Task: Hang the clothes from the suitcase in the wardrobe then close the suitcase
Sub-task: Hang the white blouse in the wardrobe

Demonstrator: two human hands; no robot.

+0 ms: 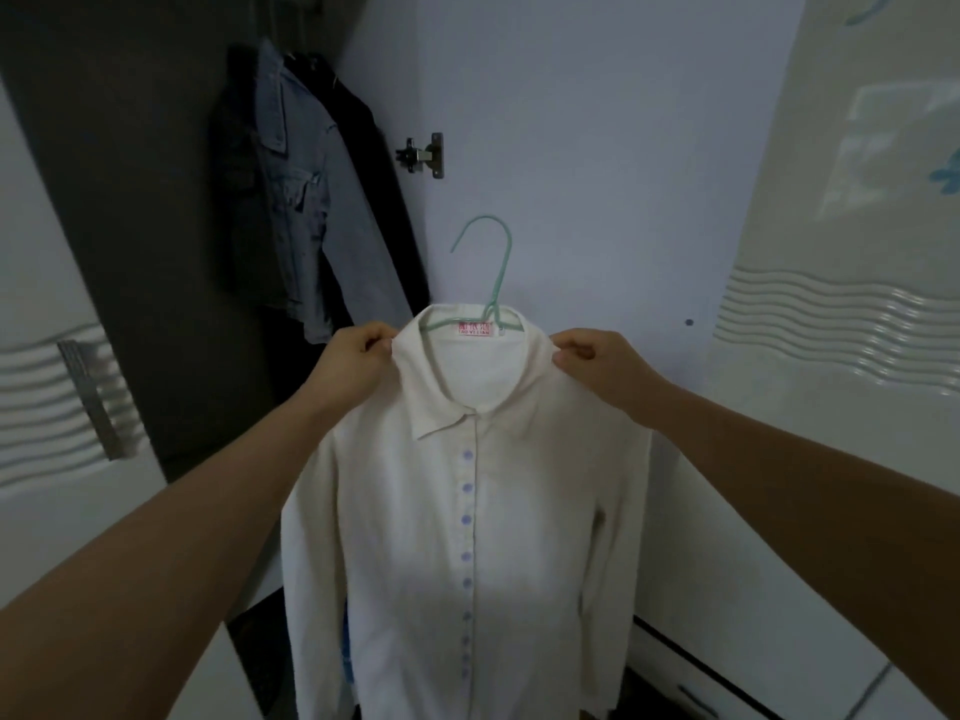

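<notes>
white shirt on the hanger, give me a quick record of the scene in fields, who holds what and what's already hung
item: white shirt, buttoned, lilac buttons
hanger: green hanger inside the collar, hook free, not on a rail
left hand: pinches the collar's left side
right hand: pinches the collar's right side
already hung: denim jacket and a dark garment in the open wardrobe
suitcase: not in view

Both arms outstretched, left grip (358, 356) and right grip (597, 363) pinching.

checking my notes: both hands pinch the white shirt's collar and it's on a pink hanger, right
Not quite: the hanger is green, not pink, as the head view shows. The left hand and right hand do pinch the white shirt at its collar.
</notes>
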